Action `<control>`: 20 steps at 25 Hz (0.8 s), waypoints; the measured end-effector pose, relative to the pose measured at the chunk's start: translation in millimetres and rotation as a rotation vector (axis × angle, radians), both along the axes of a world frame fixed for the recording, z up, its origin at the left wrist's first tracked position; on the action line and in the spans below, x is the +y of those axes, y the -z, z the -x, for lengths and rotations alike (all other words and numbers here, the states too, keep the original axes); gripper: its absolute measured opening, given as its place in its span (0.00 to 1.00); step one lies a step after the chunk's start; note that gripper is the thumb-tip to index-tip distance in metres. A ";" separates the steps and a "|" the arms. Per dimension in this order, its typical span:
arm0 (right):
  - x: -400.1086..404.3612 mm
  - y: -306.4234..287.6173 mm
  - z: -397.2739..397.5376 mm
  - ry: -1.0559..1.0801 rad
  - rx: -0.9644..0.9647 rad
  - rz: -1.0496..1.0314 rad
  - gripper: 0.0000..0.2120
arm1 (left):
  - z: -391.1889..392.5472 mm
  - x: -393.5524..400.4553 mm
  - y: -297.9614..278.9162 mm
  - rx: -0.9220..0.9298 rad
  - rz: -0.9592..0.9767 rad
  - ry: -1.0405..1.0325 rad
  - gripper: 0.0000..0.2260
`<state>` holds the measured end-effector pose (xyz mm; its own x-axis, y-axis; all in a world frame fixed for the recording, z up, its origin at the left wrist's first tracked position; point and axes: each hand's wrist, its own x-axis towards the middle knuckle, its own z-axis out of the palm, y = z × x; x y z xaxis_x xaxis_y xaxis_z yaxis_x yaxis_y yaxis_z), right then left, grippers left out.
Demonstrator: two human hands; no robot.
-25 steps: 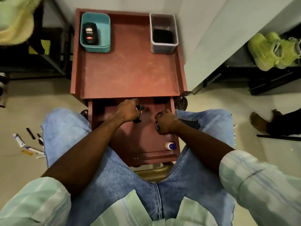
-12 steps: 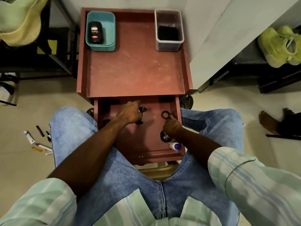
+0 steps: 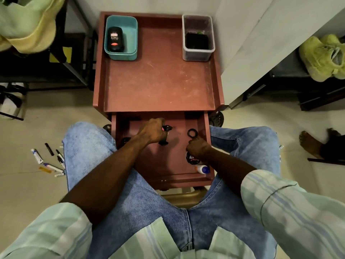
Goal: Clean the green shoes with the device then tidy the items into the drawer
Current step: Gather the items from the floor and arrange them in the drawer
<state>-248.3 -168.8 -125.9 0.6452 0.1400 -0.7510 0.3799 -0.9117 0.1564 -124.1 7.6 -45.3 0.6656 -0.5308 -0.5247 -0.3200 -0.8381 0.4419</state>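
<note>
The cart's drawer (image 3: 186, 179) is pulled out over my lap. Inside it, my left hand (image 3: 152, 132) is shut on a black device (image 3: 166, 128) with a pink spot. My right hand (image 3: 198, 147) rests in the drawer's right half with its fingers curled and nothing visible in them. A black ring (image 3: 192, 133) lies just beyond its fingertips. A round black polish tin (image 3: 192, 159) sits partly under that wrist, beside a white bottle with a blue cap (image 3: 202, 168). The green shoes (image 3: 324, 57) stand on a dark shelf at the far right.
On the red-brown cart top (image 3: 158, 81) stand a teal bin (image 3: 134, 34) holding a black bottle (image 3: 115, 39) and a clear box (image 3: 197, 55) with something dark inside. Pens and tubes (image 3: 50, 161) lie on the floor at left. Another person's foot (image 3: 309, 144) is at right.
My right hand has moved off the polish tin toward the drawer's back, and a black ring now lies by its fingertips. My left hand keeps the device in place.
</note>
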 end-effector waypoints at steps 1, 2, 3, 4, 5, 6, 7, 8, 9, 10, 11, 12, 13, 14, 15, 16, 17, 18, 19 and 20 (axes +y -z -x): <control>0.4 -1.3 -2.9 0.110 -0.019 -0.081 0.16 | -0.4 -0.1 0.0 0.015 0.009 -0.016 0.09; 2.3 -6.2 -7.8 0.295 -0.041 -0.215 0.17 | -0.8 -0.9 0.5 0.039 0.025 -0.035 0.09; 2.7 -11.3 -16.0 0.549 -0.066 -0.397 0.17 | -0.6 -2.3 0.5 0.076 0.047 -0.065 0.08; 2.6 -18.5 -25.0 0.824 -0.089 -0.598 0.15 | -0.4 -3.7 1.1 0.118 0.076 -0.104 0.07; 2.8 -27.2 -33.4 1.102 -0.072 -0.784 0.12 | 0.1 -5.1 0.2 0.161 0.100 -0.147 0.07; 3.3 -36.6 -38.7 1.336 -0.024 -0.950 0.10 | 0.7 -6.2 -0.7 0.202 0.121 -0.187 0.07; 2.3 -43.1 -41.4 1.483 0.048 -1.088 0.08 | 1.5 -6.7 -1.7 0.238 0.132 -0.224 0.07; 2.1 -49.0 -41.9 1.523 0.122 -1.190 0.08 | 2.7 -6.7 -2.4 0.263 0.139 -0.260 0.06; 3.5 -54.2 -41.3 1.499 0.186 -1.267 0.09 | 4.0 -7.0 -3.9 0.276 0.144 -0.303 0.06; 5.2 -56.0 -40.0 1.457 0.219 -1.305 0.10 | 4.5 -7.2 -3.2 0.283 0.150 -0.355 0.07; 7.6 -56.0 -39.2 1.422 0.223 -1.305 0.12 | 4.8 -7.5 -2.9 0.304 0.165 -0.418 0.07; 10.1 -55.5 -38.9 1.392 0.201 -1.276 0.15 | 4.8 -8.1 -2.9 0.345 0.189 -0.477 0.08; 11.4 -52.7 -39.3 1.372 0.168 -1.233 0.18 | 4.3 -8.2 -3.0 0.400 0.210 -0.521 0.07; 12.5 -51.5 -39.1 1.346 0.135 -1.178 0.19 | 3.5 -8.4 -3.1 0.457 0.223 -0.542 0.06; 12.4 -49.7 -39.0 1.330 0.107 -1.120 0.19 | 3.4 -8.7 -4.2 0.517 0.226 -0.540 0.05; 11.0 -47.0 -38.7 1.331 0.088 -1.066 0.18 | 3.5 -9.1 -5.3 0.573 0.231 -0.528 0.05; 8.9 -44.4 -37.9 1.348 0.071 -1.018 0.16 | 4.5 -9.9 -6.8 0.615 0.242 -0.524 0.05; 7.1 -42.3 -37.3 1.366 0.056 -0.977 0.14 | 5.5 -11.1 -7.0 0.645 0.265 -0.538 0.05; 5.2 -39.3 -37.0 1.377 0.038 -0.939 0.14 | 5.7 -12.4 -6.5 0.656 0.298 -0.567 0.04; 3.3 -37.4 -36.2 1.372 0.018 -0.904 0.15 | 5.0 -13.3 -5.0 0.651 0.337 -0.607 0.03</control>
